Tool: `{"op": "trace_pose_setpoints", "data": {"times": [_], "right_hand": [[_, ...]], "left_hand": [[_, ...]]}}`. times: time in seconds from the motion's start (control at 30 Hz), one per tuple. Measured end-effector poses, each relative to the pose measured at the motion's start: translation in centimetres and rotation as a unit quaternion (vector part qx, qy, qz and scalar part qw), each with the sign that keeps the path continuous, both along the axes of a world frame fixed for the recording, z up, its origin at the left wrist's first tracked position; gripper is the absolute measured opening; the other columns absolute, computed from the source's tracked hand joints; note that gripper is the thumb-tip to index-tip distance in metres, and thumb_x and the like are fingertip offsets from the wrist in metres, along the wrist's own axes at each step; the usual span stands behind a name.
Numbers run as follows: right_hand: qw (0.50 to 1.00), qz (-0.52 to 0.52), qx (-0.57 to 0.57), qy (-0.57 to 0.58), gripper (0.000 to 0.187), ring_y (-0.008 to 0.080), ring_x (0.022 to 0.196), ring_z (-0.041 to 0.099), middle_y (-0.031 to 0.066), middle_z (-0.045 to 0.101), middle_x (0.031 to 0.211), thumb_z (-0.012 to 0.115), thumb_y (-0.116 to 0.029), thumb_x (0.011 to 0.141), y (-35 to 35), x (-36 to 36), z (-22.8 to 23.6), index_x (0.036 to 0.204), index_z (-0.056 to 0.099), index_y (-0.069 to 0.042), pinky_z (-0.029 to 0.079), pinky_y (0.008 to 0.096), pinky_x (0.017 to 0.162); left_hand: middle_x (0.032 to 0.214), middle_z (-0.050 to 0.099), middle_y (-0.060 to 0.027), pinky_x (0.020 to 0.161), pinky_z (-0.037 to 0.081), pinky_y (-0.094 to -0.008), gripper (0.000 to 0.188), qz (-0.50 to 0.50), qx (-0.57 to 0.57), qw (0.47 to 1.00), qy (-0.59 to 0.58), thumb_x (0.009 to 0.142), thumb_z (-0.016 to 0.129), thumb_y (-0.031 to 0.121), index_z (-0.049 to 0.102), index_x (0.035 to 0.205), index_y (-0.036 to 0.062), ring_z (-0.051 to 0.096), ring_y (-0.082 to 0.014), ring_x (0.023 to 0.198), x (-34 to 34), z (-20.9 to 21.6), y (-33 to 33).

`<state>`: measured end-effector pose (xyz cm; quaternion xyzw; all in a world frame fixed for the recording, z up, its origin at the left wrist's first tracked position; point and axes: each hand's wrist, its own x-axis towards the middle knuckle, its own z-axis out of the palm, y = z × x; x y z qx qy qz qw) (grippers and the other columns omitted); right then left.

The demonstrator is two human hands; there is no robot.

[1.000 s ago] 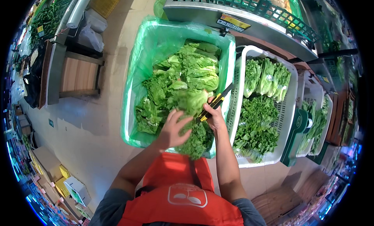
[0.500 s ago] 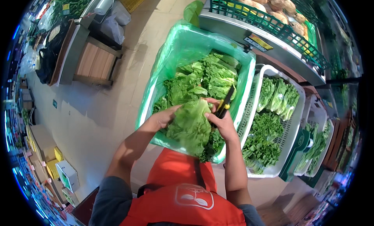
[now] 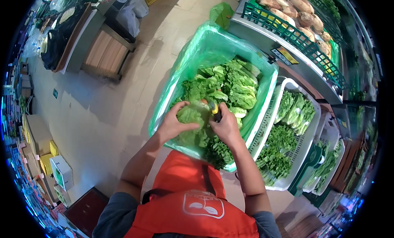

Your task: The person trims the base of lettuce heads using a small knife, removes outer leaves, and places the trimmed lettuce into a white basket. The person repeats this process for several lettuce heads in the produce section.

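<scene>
Gripping the leafy green lettuce head (image 3: 189, 117) w/ left hand (image 3: 174, 122), right hand (image 3: 225, 127) clenching the yellow-handled knife (image 3: 215, 110) — best cut away from fingers.

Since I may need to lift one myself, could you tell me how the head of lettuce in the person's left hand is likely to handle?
The lettuce head is probably light for its bulk, being mostly loose leaves. Its outer leaves look floppy and may bruise or tear, so the left hand cupping it seems sensible. The right hand holds a knife at its top, so loose trimmings could fall.
</scene>
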<state>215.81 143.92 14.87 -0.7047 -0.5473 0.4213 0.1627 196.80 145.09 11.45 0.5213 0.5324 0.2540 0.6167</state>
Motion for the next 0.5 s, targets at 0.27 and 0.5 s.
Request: {"op": "trace_pose_setpoints", "data": {"times": [0.27,0.5], "right_hand": [[0.967,-0.031,-0.006,0.253,0.034,0.0071,0.059,0.042,-0.0022,0.043,0.066,0.074,-0.018,0.066,1.8,-1.6,0.0,0.077,0.044,-0.006,0.037,0.0234,0.052],[0.938,-0.016,-0.096,0.332,0.032,0.0067,0.064,0.039,-0.0047,0.039,0.069,0.073,-0.011,0.061,3.0,-1.3,-0.4,0.074,0.044,-0.009,0.032,0.0218,0.059]], "left_hand": [[0.109,0.052,-0.0095,0.085,0.040,-0.0287,0.062,-0.025,-0.066,0.996,-0.051,0.064,0.076,0.023,0.047,0.114,0.0028,0.049,-0.0155,0.102,-2.3,1.1,0.1],[0.107,0.052,-0.0051,0.087,0.036,-0.0253,0.040,-0.020,-0.238,0.957,-0.163,0.083,0.056,0.031,0.049,0.112,0.0031,0.045,-0.0106,0.102,-4.6,0.2,1.0]]}}
